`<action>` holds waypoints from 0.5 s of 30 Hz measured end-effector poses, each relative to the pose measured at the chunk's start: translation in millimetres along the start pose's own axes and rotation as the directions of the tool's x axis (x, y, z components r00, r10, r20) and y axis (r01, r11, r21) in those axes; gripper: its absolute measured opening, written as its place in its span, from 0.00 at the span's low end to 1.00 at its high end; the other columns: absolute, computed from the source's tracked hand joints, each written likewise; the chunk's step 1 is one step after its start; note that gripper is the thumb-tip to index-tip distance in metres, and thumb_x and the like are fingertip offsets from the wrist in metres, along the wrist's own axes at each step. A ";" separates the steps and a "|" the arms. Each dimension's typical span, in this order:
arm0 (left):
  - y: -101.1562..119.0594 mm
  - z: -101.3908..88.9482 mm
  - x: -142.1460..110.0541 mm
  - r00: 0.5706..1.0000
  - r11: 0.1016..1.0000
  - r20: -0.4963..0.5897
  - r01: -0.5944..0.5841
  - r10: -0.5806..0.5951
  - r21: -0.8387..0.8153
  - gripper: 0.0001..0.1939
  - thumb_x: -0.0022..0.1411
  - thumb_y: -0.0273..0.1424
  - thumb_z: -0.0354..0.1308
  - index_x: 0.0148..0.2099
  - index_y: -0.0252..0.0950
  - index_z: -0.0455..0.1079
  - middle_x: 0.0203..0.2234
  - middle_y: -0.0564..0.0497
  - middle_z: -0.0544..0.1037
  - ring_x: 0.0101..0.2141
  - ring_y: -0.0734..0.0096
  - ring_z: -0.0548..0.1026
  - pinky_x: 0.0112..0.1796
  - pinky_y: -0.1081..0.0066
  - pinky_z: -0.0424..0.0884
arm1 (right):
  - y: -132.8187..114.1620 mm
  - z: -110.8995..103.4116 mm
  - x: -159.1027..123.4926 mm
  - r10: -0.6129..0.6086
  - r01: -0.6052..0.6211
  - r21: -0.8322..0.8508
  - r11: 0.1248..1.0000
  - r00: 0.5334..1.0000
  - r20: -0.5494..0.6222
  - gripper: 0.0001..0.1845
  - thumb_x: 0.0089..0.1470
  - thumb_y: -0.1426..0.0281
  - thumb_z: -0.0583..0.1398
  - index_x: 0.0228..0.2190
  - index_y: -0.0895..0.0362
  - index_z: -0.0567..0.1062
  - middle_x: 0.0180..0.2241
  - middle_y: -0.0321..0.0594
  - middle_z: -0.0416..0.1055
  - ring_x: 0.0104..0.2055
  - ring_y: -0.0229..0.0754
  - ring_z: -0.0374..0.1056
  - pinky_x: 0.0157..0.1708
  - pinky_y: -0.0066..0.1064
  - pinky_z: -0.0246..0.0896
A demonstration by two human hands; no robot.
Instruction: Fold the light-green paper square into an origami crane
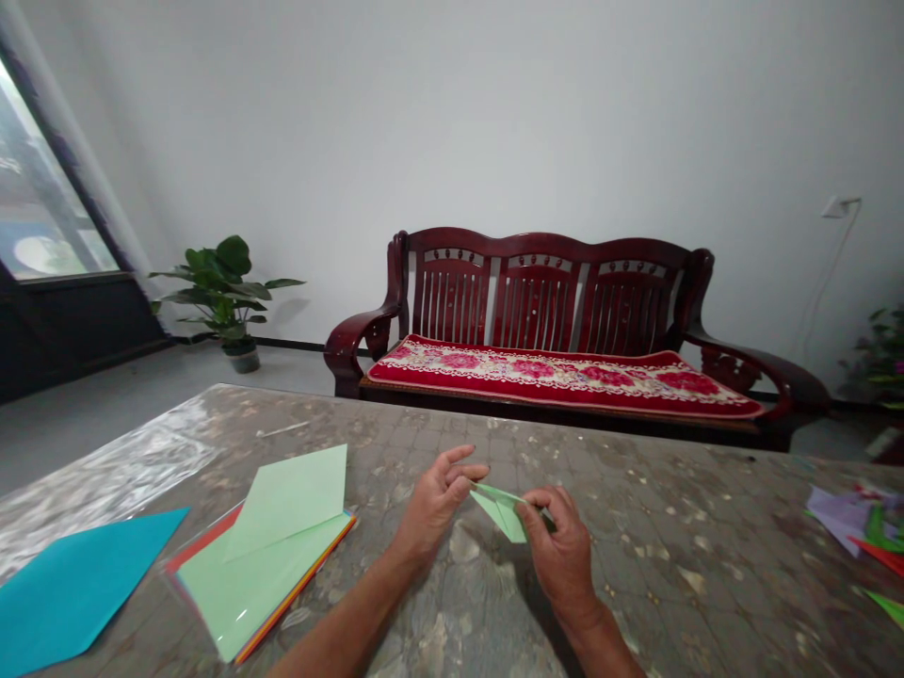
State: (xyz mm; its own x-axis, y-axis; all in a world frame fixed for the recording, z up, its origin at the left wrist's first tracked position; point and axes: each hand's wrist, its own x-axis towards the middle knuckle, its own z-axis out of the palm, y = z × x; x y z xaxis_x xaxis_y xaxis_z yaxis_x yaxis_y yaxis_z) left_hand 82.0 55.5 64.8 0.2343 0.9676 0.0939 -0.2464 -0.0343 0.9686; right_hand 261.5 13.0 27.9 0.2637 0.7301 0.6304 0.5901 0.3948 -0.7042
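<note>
A small piece of folded light green paper (503, 514) is held between my two hands, raised over the table. My left hand (439, 494) pinches its left tip between thumb and index finger, with the other fingers stretched out. On the other side my right hand (557, 546) grips the right end, thumb in front and fingers bent behind. Creases and slanting edges show on the paper's near face. Part of its right end is hidden by my right hand.
Left of my hands lies a stack of coloured paper (261, 584) with a loose green sheet (300, 494) on top. Beyond it is a blue sheet (91, 584). Folded colourful papers (840, 523) lie at the right edge. A wooden bench (537, 301) stands behind the table (678, 556).
</note>
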 end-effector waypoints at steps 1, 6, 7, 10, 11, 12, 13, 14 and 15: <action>-1.9 1.3 -0.4 0.999 0.999 0.038 0.029 -0.028 -0.021 0.37 0.47 0.48 0.70 0.54 0.34 0.68 0.41 0.42 0.81 0.37 0.63 0.78 0.40 0.68 0.71 | 0.0 0.7 -1.1 0.003 -0.003 0.000 1.000 1.000 0.002 0.11 0.58 0.62 0.59 0.26 0.53 0.73 0.26 0.35 0.69 0.32 0.42 0.65 0.34 0.31 0.59; -11.8 12.3 -5.5 0.990 0.991 0.043 0.135 -0.134 -0.015 0.25 0.42 0.44 0.73 0.38 0.31 0.77 0.29 0.48 0.80 0.29 0.67 0.76 0.34 0.71 0.70 | -3.4 4.0 -5.2 0.009 -0.009 0.025 1.000 1.000 -0.006 0.12 0.58 0.62 0.59 0.25 0.53 0.72 0.25 0.35 0.68 0.31 0.41 0.65 0.33 0.30 0.59; -12.8 14.3 -6.6 0.992 0.992 0.029 0.126 -0.125 -0.013 0.23 0.43 0.45 0.72 0.35 0.31 0.77 0.26 0.49 0.79 0.28 0.69 0.75 0.33 0.71 0.69 | -4.5 4.4 -5.7 0.006 -0.006 0.032 0.999 1.000 -0.001 0.12 0.58 0.62 0.59 0.25 0.53 0.72 0.25 0.35 0.68 0.31 0.41 0.64 0.33 0.30 0.59; -14.0 17.0 -8.7 0.995 0.995 -0.009 0.097 -0.098 -0.015 0.20 0.45 0.45 0.71 0.31 0.31 0.77 0.22 0.52 0.77 0.25 0.73 0.72 0.31 0.74 0.67 | -7.5 4.7 -6.2 0.001 -0.002 0.042 0.999 1.000 0.025 0.11 0.57 0.63 0.60 0.25 0.53 0.72 0.25 0.34 0.68 0.31 0.40 0.64 0.33 0.29 0.59; -14.4 16.9 -9.0 0.995 0.995 -0.022 0.095 -0.095 -0.013 0.20 0.46 0.45 0.71 0.30 0.31 0.76 0.22 0.52 0.77 0.24 0.73 0.72 0.30 0.75 0.67 | -8.0 4.6 -6.2 0.000 -0.001 0.040 0.999 1.000 0.030 0.11 0.57 0.63 0.60 0.25 0.53 0.72 0.25 0.34 0.68 0.31 0.40 0.64 0.33 0.29 0.59; -14.9 16.6 -9.2 0.995 0.995 -0.027 0.097 -0.097 -0.013 0.20 0.46 0.45 0.70 0.30 0.31 0.76 0.21 0.52 0.76 0.24 0.74 0.71 0.29 0.75 0.66 | -8.4 4.5 -6.2 0.000 -0.001 0.038 0.999 1.000 0.031 0.10 0.56 0.63 0.61 0.25 0.53 0.72 0.25 0.34 0.68 0.31 0.40 0.65 0.33 0.29 0.59; -15.7 16.2 -9.3 0.994 0.994 -0.028 0.104 -0.104 -0.017 0.21 0.47 0.46 0.70 0.30 0.31 0.76 0.21 0.52 0.76 0.23 0.74 0.71 0.29 0.75 0.66 | -8.5 4.6 -6.2 0.001 -0.002 0.036 0.999 1.000 0.027 0.10 0.56 0.64 0.61 0.24 0.54 0.72 0.25 0.34 0.68 0.31 0.40 0.65 0.33 0.29 0.59; -16.6 15.9 -9.2 0.993 0.993 -0.026 0.115 -0.116 -0.029 0.22 0.49 0.47 0.69 0.31 0.30 0.76 0.21 0.52 0.76 0.23 0.74 0.70 0.28 0.75 0.65 | -8.5 4.8 -6.3 0.004 -0.004 0.037 0.999 1.000 0.021 0.10 0.55 0.64 0.61 0.24 0.54 0.72 0.25 0.34 0.68 0.31 0.40 0.65 0.33 0.29 0.59; -17.7 15.9 -9.1 0.992 0.991 -0.024 0.126 -0.127 -0.052 0.23 0.51 0.48 0.67 0.31 0.30 0.76 0.21 0.51 0.76 0.23 0.74 0.71 0.28 0.75 0.66 | -8.4 5.1 -6.5 0.011 -0.011 0.042 0.999 1.000 0.014 0.11 0.55 0.63 0.61 0.24 0.54 0.72 0.25 0.34 0.68 0.31 0.40 0.65 0.33 0.29 0.59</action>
State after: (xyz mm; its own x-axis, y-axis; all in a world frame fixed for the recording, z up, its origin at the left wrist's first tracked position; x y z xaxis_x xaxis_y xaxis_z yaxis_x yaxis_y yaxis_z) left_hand 99.2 43.2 50.5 0.2413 0.9698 -0.0353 -0.2639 0.1006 0.9593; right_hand 250.9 7.7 28.0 0.2594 0.7419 0.6183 0.5549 0.4095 -0.7241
